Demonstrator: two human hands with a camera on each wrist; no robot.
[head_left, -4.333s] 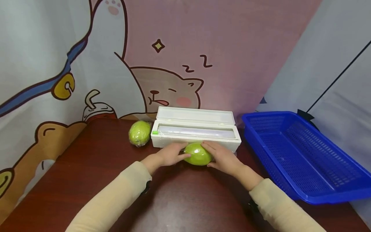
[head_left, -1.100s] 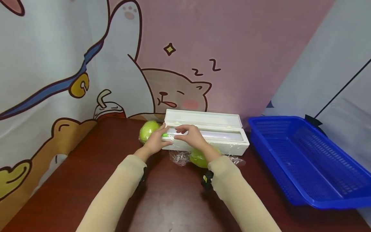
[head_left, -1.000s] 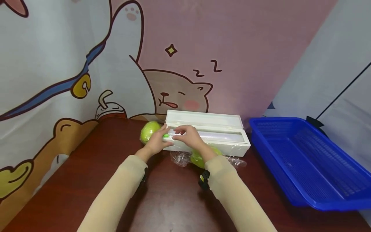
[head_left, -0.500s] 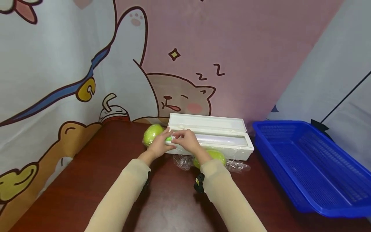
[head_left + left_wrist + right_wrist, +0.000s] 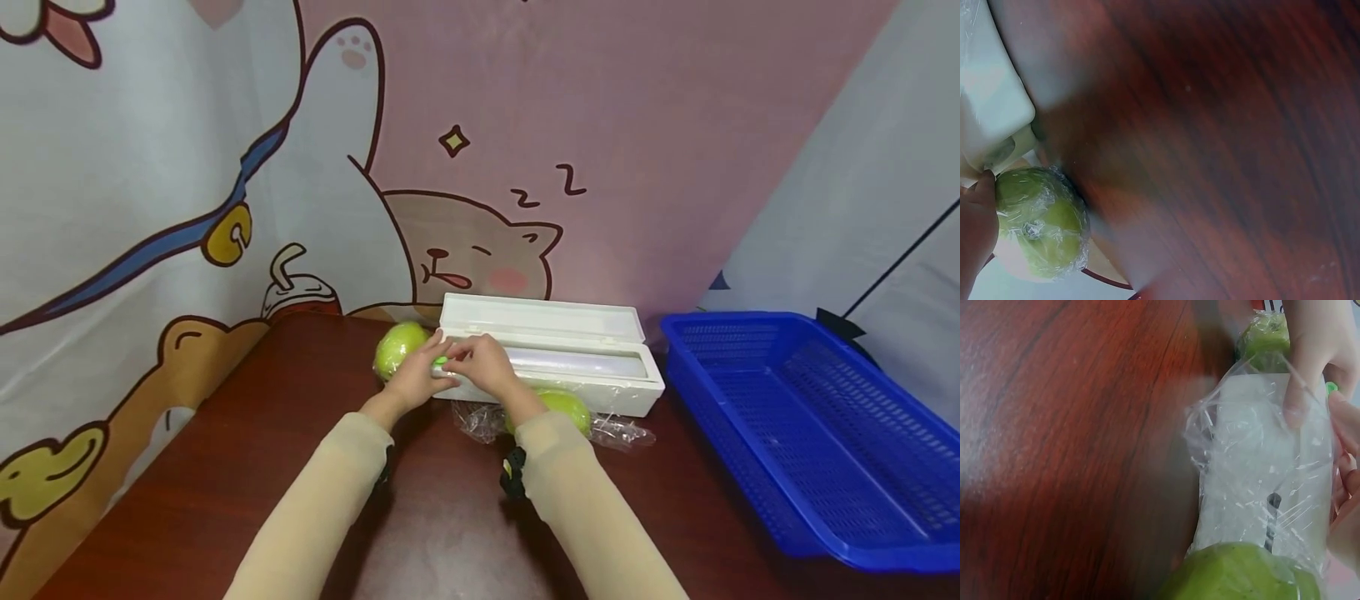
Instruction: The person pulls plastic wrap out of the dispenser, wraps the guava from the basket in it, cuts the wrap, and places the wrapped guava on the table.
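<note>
A white cling film dispenser box [image 5: 600,393] stands with its lid raised and a film roll inside. My left hand [image 5: 411,382] grips its left end, with the thumb on the front face in the right wrist view. At that end, the fingertips of my right hand [image 5: 489,368] pinch a small green slide cutter [image 5: 440,362]. A green, round fruit [image 5: 567,407] lies in front of the box, partly behind the right wrist, under loose clear cling film [image 5: 621,432]. Another film-wrapped green fruit [image 5: 1041,225] sits beside the left hand.
A blue plastic basket [image 5: 825,454] stands to the right of the box. Dark reddish-brown wood makes up the table [image 5: 450,517]. Behind it hangs a cartoon-printed curtain [image 5: 637,167].
Both hands have gone from the front fruit to the box's left end. Loose film now spreads beside that fruit. Lately the right fingers have moved left onto the green slide cutter.
</note>
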